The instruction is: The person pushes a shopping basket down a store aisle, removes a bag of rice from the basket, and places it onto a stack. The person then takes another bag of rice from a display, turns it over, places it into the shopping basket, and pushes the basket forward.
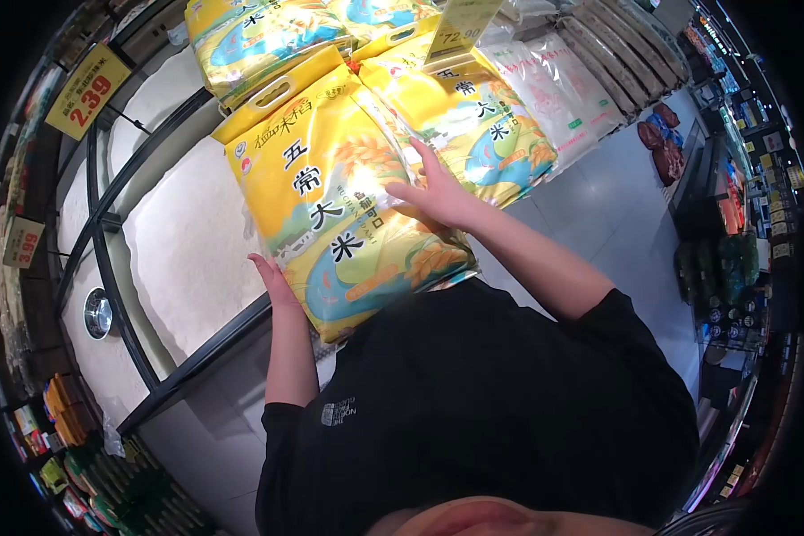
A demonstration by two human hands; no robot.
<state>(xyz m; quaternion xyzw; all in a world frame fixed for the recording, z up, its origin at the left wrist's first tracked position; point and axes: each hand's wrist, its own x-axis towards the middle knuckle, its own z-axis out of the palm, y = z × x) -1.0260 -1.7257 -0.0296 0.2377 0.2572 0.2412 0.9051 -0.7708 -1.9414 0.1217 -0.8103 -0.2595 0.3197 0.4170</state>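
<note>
Your right hand (442, 196) lies at the right side edge of the yellow rice bag (317, 179), thumb and forefinger spread apart; the remaining fingers are partly hidden. Your left hand (281, 288) is set against the bag's left side, near its lower end, thumb raised; its other fingers are largely concealed, so you cannot tell how far they close.

The bag is located between both hands, directly in front of your black shirt (509, 384). Its handle cutout points away from you and its printed face is up. Contact between its lower end and the shirt cannot be confirmed.

Just beside it, on the right, is a second yellow bag (527, 147), beneath a price card (460, 36) reading 72.90. Further right are clear packs (558, 94) with red print. Beyond the handle is another yellow bag (263, 49).

To your left is a bin of pale grain (192, 241), bordered by a black rail (201, 362). A metal bowl (99, 313) sits in the neighbouring compartment, at the far left.
</note>
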